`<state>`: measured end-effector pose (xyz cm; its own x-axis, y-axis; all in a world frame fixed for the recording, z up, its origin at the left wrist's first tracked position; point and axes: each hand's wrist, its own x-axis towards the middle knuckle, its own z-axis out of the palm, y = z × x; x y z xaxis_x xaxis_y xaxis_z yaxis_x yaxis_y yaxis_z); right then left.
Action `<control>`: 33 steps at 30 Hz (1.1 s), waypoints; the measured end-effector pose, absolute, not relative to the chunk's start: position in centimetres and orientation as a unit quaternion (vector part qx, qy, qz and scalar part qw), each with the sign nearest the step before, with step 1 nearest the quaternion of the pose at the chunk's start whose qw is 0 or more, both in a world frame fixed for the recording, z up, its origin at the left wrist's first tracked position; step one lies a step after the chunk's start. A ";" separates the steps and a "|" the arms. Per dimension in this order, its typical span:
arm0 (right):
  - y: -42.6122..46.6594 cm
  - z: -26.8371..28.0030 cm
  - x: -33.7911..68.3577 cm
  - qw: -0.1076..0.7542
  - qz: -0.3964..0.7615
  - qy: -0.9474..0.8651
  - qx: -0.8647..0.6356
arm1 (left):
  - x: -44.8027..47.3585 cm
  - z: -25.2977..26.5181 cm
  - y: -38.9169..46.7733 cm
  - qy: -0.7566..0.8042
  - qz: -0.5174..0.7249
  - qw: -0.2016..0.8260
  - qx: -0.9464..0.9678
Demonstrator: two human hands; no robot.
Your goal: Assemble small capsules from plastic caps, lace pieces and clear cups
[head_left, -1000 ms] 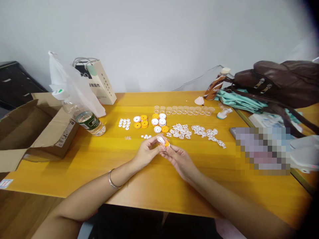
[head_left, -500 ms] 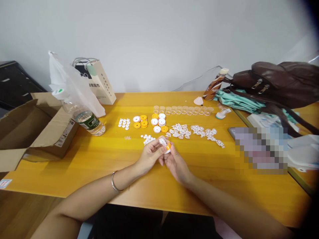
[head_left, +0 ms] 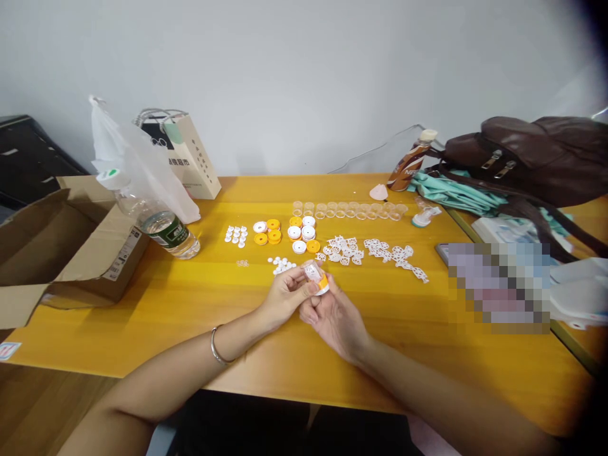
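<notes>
Between my two hands is a small round assembly (head_left: 317, 278) with a clear cup at its top, an orange band and a white base. My left hand (head_left: 287, 296) pinches it from the left, thumb across its side. From the right, my right hand (head_left: 337, 316) grips it too, with the fingers curled underneath. Just beyond my hands lie small white round pieces (head_left: 284, 266), white and orange discs (head_left: 299, 233) and flat white lattice pieces (head_left: 342, 250). A row of clear cups (head_left: 351, 210) stands farther back.
An open cardboard box (head_left: 95, 253) and a water bottle (head_left: 173, 234) are at left, by a paper bag (head_left: 192, 158). A phone-like, blurred-out object (head_left: 498, 285), a brown drink bottle (head_left: 406, 166) and a brown leather bag (head_left: 527, 152) lie right. Small white knobs (head_left: 236, 235) sit left of the discs.
The assembly has turned slightly between my fingers, showing more of its clear cup and orange band. My right hand has shifted a little, its fingers curling more below the piece.
</notes>
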<state>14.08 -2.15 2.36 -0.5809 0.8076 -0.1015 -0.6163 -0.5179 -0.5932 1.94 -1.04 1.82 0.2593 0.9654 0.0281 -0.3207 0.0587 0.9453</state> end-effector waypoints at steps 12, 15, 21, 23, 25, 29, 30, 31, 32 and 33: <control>-0.3 2.3 15.7 0.379 0.831 -0.345 -0.215 | 0.6 2.1 -0.4 0.402 0.480 0.474 0.619; 0.3 2.3 15.9 0.396 0.761 -0.440 -0.266 | 0.4 1.4 -0.2 0.412 0.450 0.322 0.724; 1.4 2.5 16.3 0.460 0.645 -0.498 -0.353 | 0.7 1.2 -0.9 0.402 0.404 0.225 0.790; 2.6 2.8 17.6 0.515 0.609 -0.456 -0.395 | 0.6 1.5 -1.0 0.410 0.408 0.232 0.782; 4.4 3.3 19.8 0.581 0.568 -0.398 -0.427 | 0.4 1.8 -1.1 0.408 0.416 0.236 0.778; 8.8 4.4 25.9 0.657 0.448 -0.359 -0.489 | 0.1 1.7 -0.9 0.388 0.420 0.248 0.782; 9.8 4.7 27.4 0.671 0.389 -0.366 -0.514 | 0.1 1.7 -0.9 0.381 0.415 0.253 0.786; 10.8 4.9 28.9 0.676 0.364 -0.366 -0.526 | 0.1 1.6 -0.9 0.374 0.410 0.258 0.791; 11.7 5.0 30.2 0.679 0.346 -0.363 -0.536 | 0.1 1.5 -0.9 0.368 0.406 0.262 0.795; 12.6 5.1 31.3 0.681 0.326 -0.362 -0.547 | 0.1 1.5 -1.0 0.363 0.402 0.264 0.798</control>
<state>31.33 12.58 5.10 0.5252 0.8401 0.1358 -0.0478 0.1884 -0.9809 0.13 -0.99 1.48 0.4129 0.7921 0.4496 0.3671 -0.5965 0.7138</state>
